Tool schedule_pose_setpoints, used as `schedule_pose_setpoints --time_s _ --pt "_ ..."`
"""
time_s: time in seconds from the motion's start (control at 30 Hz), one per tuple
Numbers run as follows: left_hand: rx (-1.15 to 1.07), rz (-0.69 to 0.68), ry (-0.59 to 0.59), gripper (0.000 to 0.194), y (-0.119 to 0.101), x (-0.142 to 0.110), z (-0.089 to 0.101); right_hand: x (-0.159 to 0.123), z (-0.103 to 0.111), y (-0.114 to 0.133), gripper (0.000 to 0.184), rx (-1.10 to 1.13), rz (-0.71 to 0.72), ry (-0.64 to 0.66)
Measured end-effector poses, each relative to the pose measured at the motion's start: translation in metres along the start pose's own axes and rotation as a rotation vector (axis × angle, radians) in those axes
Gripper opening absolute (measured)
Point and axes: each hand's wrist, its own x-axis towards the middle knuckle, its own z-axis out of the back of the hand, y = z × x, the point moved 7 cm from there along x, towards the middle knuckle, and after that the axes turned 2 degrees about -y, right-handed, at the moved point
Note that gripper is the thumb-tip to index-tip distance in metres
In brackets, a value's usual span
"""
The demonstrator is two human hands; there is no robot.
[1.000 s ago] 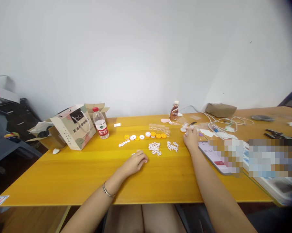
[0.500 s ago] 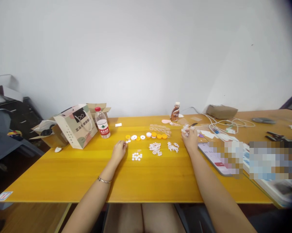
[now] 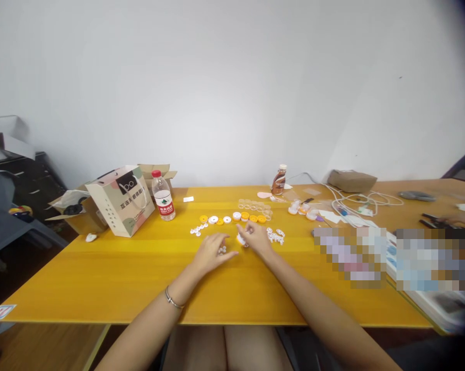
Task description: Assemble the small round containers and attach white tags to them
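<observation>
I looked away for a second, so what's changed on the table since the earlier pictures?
The right hand has left the clear-topped pieces and moved left and slightly nearer, bringing a white-and-yellow piece in its fingertips. The left hand, last seen by the white pegs, has moved right, back over the white dots. Water bottle, bag and row of rounds stayed put.

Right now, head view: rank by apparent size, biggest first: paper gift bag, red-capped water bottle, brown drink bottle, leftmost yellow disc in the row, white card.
1. Paper gift bag
2. Red-capped water bottle
3. Brown drink bottle
Unranked, smallest: leftmost yellow disc and white card; too alike to call.
</observation>
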Motion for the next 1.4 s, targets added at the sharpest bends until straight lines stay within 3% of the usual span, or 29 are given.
schedule_pose_setpoints --time_s 0.17,0.43,0.67,0.8,0.9,1.07,1.27,1.4 --pt "0.015 0.064 0.034 0.036 -0.001 -0.002 -0.011 -0.015 -0.021 0.026 0.039 -0.034 0.039 0.096" --pt "-0.073 0.136 0.064 0.021 0.003 -0.004 -0.016 -0.022 -0.025 0.028 0.029 0.116 0.051 0.17" --pt "-0.25 0.148 0.112 0.026 0.005 -0.004 -0.013 -0.031 -0.022 0.044 0.012 0.364 0.252 0.4" --pt "-0.18 0.129 0.085 0.022 0.003 -0.003 -0.009 -0.03 -0.013 0.048 0.023 0.407 0.341 0.376" --pt "-0.093 0.115 0.041 0.019 0.003 -0.001 -0.002 -0.029 -0.017 0.042 0.024 0.35 0.292 0.383" --pt "-0.018 0.076 0.032 0.018 0.006 -0.001 0.001 -0.031 -0.03 0.03 0.022 0.315 0.158 0.509" --pt "0.018 0.062 0.062 0.017 0.009 -0.001 0.0 -0.035 -0.021 0.044 0.033 0.348 0.281 0.474" --pt "0.02 0.05 0.066 0.018 0.006 -0.002 -0.002 -0.033 -0.023 0.037 0.034 0.305 0.21 0.463"
